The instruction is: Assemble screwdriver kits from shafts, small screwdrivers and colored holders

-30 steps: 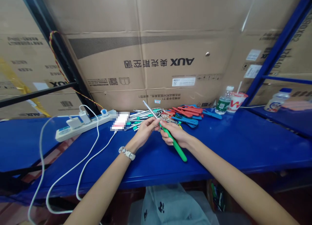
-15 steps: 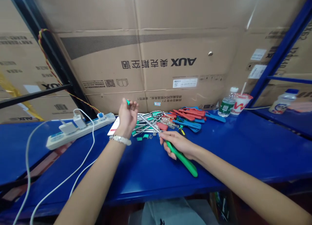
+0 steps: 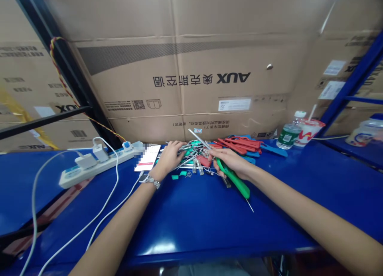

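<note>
Cardboard bars the rear; near tabletop lies open.

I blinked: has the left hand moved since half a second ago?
Yes. Against the cardboard box, the left hand went down and right, to the pile.

Right hand around a green-handled tool, left hand at the metal rods on the blue table

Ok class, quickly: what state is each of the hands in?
Left hand: at the metal rods; whether it grips any cannot be told.
Right hand: closed, holding the green-handled tool.
</note>
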Tool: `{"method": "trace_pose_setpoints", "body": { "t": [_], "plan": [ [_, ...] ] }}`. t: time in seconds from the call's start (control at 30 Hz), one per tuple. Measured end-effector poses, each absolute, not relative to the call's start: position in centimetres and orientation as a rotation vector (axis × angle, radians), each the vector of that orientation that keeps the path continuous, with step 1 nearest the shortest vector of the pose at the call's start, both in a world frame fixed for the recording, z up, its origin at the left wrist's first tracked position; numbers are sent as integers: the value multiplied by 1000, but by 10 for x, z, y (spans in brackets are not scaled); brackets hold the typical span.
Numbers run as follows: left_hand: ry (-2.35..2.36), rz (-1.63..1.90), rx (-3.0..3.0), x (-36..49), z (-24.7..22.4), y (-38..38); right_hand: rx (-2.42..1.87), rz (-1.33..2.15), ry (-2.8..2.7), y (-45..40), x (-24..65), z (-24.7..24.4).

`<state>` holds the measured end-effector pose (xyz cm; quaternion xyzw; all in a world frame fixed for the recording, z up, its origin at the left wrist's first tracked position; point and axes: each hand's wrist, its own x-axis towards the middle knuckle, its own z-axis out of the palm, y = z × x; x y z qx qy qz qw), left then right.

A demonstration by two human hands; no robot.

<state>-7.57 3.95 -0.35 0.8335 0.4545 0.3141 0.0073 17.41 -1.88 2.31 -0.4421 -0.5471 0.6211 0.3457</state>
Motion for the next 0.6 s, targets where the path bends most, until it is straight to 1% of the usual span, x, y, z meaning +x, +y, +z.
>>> {"method": "trace_pose_setpoints", "body": {
  "t": [0.13,0.2,0.3,0.43,0.53,0.6],
  "plan": [
    [1324,1225,2398,-72,-3,22,-1160,1618,-1424,-13,166,22],
    [1188,1322,2138,-63,-5,12,-1121,1637,-1432,-12,159,22],
    [990,1339,1743,-45,-8,3,-1008,1671,-1514,-14,149,20],
    [891,1349,1493,-31,-7,-2,-872,1462,-1734,-14,139,12],
    [876,1377,1401,-32,-3,-5,-780,1365,-1715,-15,137,5],
    [856,1350,1391,-33,-1,-9,-798,1290,-1687,-18,137,4]
  ]
}}
